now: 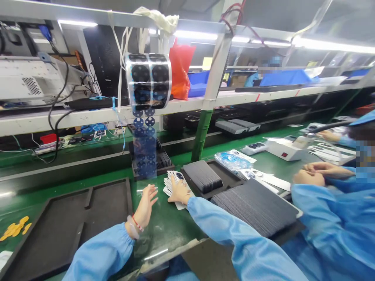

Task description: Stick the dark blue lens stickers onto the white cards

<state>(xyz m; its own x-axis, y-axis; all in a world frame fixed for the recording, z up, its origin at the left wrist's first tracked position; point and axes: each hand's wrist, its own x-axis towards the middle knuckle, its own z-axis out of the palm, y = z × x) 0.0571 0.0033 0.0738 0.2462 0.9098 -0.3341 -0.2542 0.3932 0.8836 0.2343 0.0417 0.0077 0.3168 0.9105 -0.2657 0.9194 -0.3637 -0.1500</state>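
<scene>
My left hand [148, 203] is raised over the green bench with its fingers apart, holding nothing I can see. Its fingertips are at the lower end of a clear film strip [145, 148] with dark round stickers, which hangs from a roll [149, 80]. My right hand [179, 191] lies spread over a loose pile of white cards [168, 184], touching them. A dark disc with holes shows on the top card. Just right of that pile, a row of grey-black plates [203, 175] stands in a black tray [231, 177].
A divided black tray [108, 203] lies at left, beside yellow round pieces [16, 228]. A larger row of dark plates [254, 207] is at right. A co-worker's hands [315, 173] are close by. A green-wrapped post [202, 134] rises behind, under a shelf rail [99, 115].
</scene>
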